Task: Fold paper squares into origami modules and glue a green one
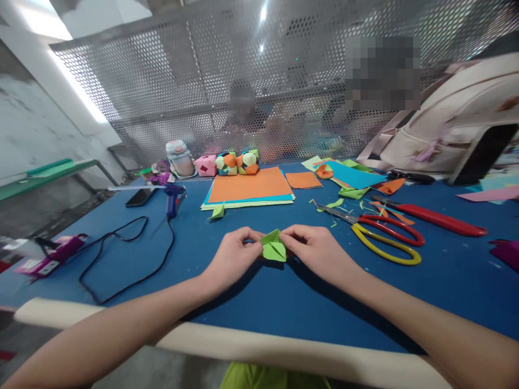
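Observation:
A small folded green paper [274,247] is held just above the blue table, near its middle. My left hand [237,254] pinches its left edge between thumb and fingers. On the right edge, my right hand [312,248] grips the same paper with thumb and index finger. Another folded green piece [218,211] lies on the table beyond my left hand. Behind it is a stack of orange, blue and pale green sheets [251,186]. Scissors with red and yellow handles [385,254] lie right of my right hand, beside paper scraps.
On the left lie a blue glue gun [174,199] with its looping black cord, a phone [141,196] and a purple power strip [60,256]. Paper balls [237,163], a bottle [180,159] and a backpack [438,127] stand at the back. A red-handled tool [444,219] lies right.

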Demonstrator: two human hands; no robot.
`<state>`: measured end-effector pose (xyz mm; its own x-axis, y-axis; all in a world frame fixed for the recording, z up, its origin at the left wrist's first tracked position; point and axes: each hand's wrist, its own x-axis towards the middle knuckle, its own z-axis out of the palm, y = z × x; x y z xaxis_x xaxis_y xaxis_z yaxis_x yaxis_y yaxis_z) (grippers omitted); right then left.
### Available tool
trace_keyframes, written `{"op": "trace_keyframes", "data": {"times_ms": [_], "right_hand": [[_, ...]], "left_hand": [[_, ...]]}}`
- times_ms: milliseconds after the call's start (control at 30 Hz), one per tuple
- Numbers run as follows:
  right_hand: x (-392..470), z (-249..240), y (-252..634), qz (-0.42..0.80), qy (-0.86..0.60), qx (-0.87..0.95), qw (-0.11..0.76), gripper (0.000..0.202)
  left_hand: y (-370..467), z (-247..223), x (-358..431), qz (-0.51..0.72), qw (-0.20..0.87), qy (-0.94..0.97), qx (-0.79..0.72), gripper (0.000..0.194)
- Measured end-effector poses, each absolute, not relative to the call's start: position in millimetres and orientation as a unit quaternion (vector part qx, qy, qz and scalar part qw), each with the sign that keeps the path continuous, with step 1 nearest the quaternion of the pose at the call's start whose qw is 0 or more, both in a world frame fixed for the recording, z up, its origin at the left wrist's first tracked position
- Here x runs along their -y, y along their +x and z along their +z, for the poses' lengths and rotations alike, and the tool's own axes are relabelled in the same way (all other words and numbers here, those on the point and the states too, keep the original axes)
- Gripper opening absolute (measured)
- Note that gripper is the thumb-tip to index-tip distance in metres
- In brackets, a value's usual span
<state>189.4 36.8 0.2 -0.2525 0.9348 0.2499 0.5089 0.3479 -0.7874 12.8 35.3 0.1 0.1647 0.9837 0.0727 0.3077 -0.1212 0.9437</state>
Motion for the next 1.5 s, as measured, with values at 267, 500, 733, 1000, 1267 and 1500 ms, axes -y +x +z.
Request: {"op": "trace_keyframes", "data": {"times_ms": [267,500,733,1000,1267,1500], "right_hand": [[-34.8,-3.5,189.7,0.238,-0.478,0.755,0.380,0.021],[-33.0,-4.1,187.2,0.227,-0.463,0.772,0.371,0.022],[-32.0,-3.4,185.4,0.240,-0.442,0.770,0.393,0.021],[-29.8,-5.3,186.5,0.243,-0.440,0.763,0.406,0.020],[-28.3,-0.4,184.0,0.296,-0.457,0.733,0.408,0.019],[-29.7,1.7,181.8,0.309,-0.455,0.728,0.409,0.017]], "left_hand": [[13.6,2.2,-32.3,0.355,0.415,0.672,-0.500,0.027],[11.7,0.9,-29.8,0.345,0.314,0.742,-0.481,0.030],[12.5,3.4,-28.4,0.352,0.303,0.733,-0.498,0.027],[14.1,6.3,-25.3,0.363,0.372,0.696,-0.495,0.025],[14.1,6.0,-26.1,0.367,0.394,0.676,-0.503,0.023],[14.8,4.3,-27.3,0.357,0.407,0.673,-0.503,0.023]]}}
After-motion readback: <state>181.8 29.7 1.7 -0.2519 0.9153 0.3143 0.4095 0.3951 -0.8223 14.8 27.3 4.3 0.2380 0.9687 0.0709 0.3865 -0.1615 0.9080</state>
